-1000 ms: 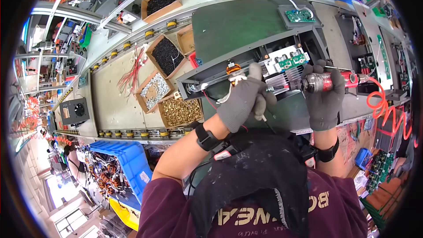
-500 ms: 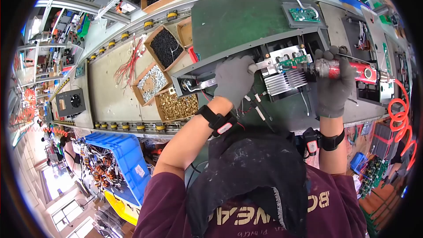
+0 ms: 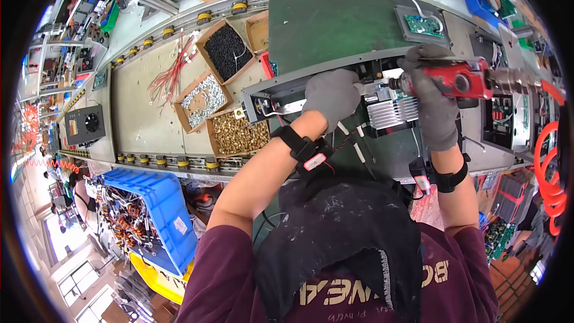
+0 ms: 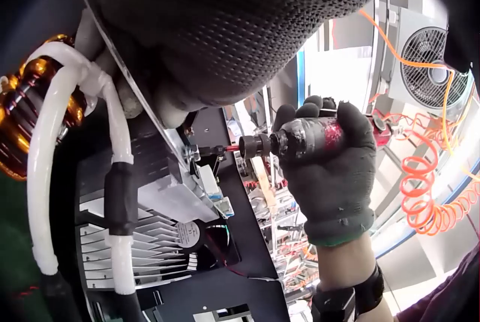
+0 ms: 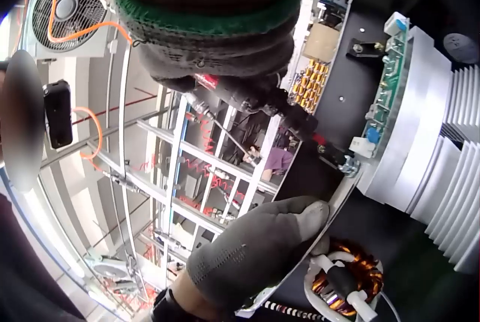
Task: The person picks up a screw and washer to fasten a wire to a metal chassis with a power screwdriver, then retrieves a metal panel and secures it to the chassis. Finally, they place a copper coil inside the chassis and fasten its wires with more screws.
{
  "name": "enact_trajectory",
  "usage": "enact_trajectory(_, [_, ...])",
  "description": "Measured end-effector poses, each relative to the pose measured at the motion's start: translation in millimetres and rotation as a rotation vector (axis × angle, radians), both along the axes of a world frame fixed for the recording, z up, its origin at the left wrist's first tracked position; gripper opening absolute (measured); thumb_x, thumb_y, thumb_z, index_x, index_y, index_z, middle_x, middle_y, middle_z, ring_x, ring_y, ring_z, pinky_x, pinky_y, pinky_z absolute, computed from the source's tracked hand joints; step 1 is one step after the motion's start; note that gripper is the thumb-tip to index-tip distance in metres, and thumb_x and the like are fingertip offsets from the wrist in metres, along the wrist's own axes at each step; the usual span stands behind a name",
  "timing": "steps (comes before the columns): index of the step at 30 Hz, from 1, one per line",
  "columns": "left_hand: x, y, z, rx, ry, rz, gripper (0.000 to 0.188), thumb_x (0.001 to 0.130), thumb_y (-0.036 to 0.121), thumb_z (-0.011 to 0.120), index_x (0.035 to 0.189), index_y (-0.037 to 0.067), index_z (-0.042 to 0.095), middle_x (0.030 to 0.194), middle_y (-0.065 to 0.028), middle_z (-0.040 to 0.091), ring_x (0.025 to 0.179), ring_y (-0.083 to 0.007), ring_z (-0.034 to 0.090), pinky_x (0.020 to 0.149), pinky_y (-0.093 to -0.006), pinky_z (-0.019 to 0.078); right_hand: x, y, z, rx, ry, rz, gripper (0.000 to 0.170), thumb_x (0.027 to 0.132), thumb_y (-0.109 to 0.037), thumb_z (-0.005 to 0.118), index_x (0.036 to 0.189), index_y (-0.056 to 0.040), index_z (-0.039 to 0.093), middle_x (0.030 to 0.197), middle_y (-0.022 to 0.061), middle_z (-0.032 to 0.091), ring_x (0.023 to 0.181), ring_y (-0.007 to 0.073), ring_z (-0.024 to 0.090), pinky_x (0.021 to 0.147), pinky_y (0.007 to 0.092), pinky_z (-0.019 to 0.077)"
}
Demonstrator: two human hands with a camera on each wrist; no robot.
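Note:
My gloved left hand [image 3: 332, 96] reaches into a long black housing [image 3: 299, 75] and pinches a flat metal strip [image 5: 341, 198] between thumb and fingers. My gloved right hand [image 3: 435, 107] grips a red air screwdriver [image 3: 460, 79] around its body. In the right wrist view the driver's bit meets a screw [image 5: 350, 164] at the strip's end. Next to that screw sits a narrow green circuit board [image 5: 382, 89] on a finned heatsink [image 3: 391, 113]. A copper-wound coil [image 5: 349, 284] with white-sleeved leads lies below the left fingers.
Left of the housing stand cardboard trays of brass parts [image 3: 242, 137], silver screws [image 3: 203, 103] and black screws [image 3: 224, 52]. A coiled orange air hose [image 3: 547, 173] hangs at the right. White-tipped leads [image 3: 357, 151] lie before the housing. A blue crate [image 3: 170, 203] stands at lower left.
My left hand has gone from the white-sleeved leads to the metal strip. The screwdriver first pulled back right from the heatsink, then came left to the strip's end.

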State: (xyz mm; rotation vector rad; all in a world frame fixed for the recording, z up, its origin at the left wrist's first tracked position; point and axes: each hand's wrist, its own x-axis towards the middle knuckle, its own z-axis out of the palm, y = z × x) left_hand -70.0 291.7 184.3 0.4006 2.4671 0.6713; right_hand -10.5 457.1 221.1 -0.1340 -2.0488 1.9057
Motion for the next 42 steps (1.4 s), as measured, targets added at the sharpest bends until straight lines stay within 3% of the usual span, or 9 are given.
enact_trajectory(2, [-3.0,1.7,2.2,-0.036,-0.067,0.020,0.027,0.084,0.030,0.053,0.105,0.020,0.068,0.094,-0.0111,0.067,0.090,-0.0290,0.063,0.081,-0.0380,0.0488,-12.4,-2.8,-10.2,-1.462,-0.021,0.226,0.031,0.083,0.000,0.058,0.114,-0.0021,0.054,0.100,0.0076,0.062,0.094,0.0163,0.061,0.079,0.0290,0.0500])
enact_trajectory(7, [-5.0,2.1,5.9,-0.111,-0.126,0.003,0.029,0.085,0.032,0.053,0.107,0.020,0.068,0.098,-0.0098,0.067,0.094,-0.0284,0.063,0.083,-0.0380,0.0486,-20.2,-7.4,-13.3,-0.789,0.010,0.221,0.022,0.081,0.004,0.061,0.100,-0.0045,0.056,0.092,0.0062,0.061,0.081,0.0109,0.058,0.067,0.0252,0.0488])
enact_trajectory(9, [-3.5,2.2,5.1,-0.102,-0.110,-0.007,0.028,0.085,0.030,0.052,0.104,0.017,0.068,0.095,-0.0091,0.068,0.091,-0.0266,0.065,0.079,-0.0374,0.0498,-16.1,-19.0,2.0,0.125,0.112,0.125,0.021,0.079,0.006,0.061,0.095,-0.0050,0.054,0.090,0.0060,0.061,0.076,0.0095,0.057,0.061,0.0239,0.0474])
enact_trajectory(19, [3.5,-14.5,-5.4,0.072,0.018,-0.051,0.025,0.084,0.030,0.053,0.099,0.018,0.069,0.092,-0.0088,0.067,0.085,-0.0295,0.064,0.076,-0.0390,0.0497,-13.4,-13.4,-4.3,0.062,0.026,0.108,0.021,0.077,0.006,0.065,0.096,-0.0016,0.059,0.090,0.0027,0.060,0.082,0.0101,0.058,0.073,0.0252,0.0496])
enact_trajectory(22, [37.5,-38.7,-4.3,0.385,0.681,-0.093,0.024,0.079,0.027,0.059,0.100,0.016,0.067,0.090,-0.0099,0.064,0.087,-0.0289,0.061,0.078,-0.0404,0.0479,-13.6,-16.8,5.0,0.145,0.141,0.126,0.020,0.082,0.002,0.059,0.101,0.0000,0.061,0.095,0.0060,0.063,0.088,0.0136,0.059,0.080,0.0282,0.0490])
enact_trajectory(28, [63.3,-158.4,26.6,0.433,-0.257,-0.274,0.029,0.080,0.028,0.059,0.105,0.015,0.066,0.102,-0.0115,0.064,0.095,-0.0268,0.061,0.084,-0.0378,0.0465,3.9,3.7,-6.6,0.252,0.017,0.141,0.035,0.085,-0.008,0.054,0.118,0.0015,0.052,0.103,0.0082,0.058,0.092,0.0154,0.057,0.083,0.0308,0.0457])
enact_trajectory(30, [59.1,-198.2,25.1,-0.001,-0.382,-0.264,0.029,0.084,0.028,0.055,0.108,0.016,0.065,0.106,-0.0102,0.064,0.099,-0.0265,0.061,0.086,-0.0374,0.0466,6.7,5.9,-2.5,0.079,-0.072,0.186,0.041,0.085,-0.011,0.055,0.123,0.0011,0.049,0.105,0.0083,0.057,0.092,0.0157,0.057,0.086,0.0319,0.0451])
enact_trajectory(37, [58.9,-257.6,-137.2,-0.535,-0.070,0.378,0.026,0.081,0.015,0.058,0.107,0.012,0.058,0.116,-0.0159,0.053,0.100,-0.0351,0.060,0.084,-0.0424,0.0482,19.1,1.0,-0.6,-0.093,-0.018,-0.004,0.047,0.087,-0.011,0.054,0.131,0.0009,0.040,0.126,0.0172,0.052,0.111,0.0256,0.056,0.098,0.0371,0.0421])
enact_trajectory(42, [65.8,-249.0,-153.3,-0.437,-0.053,0.299,0.023,0.080,0.009,0.057,0.103,0.012,0.057,0.114,-0.0159,0.051,0.095,-0.0368,0.060,0.079,-0.0446,0.0488,40.4,-15.1,23.6,-0.126,0.125,-0.052,0.045,0.087,-0.007,0.049,0.130,0.0011,0.038,0.124,0.0170,0.052,0.110,0.0257,0.056,0.098,0.0425,0.0429])
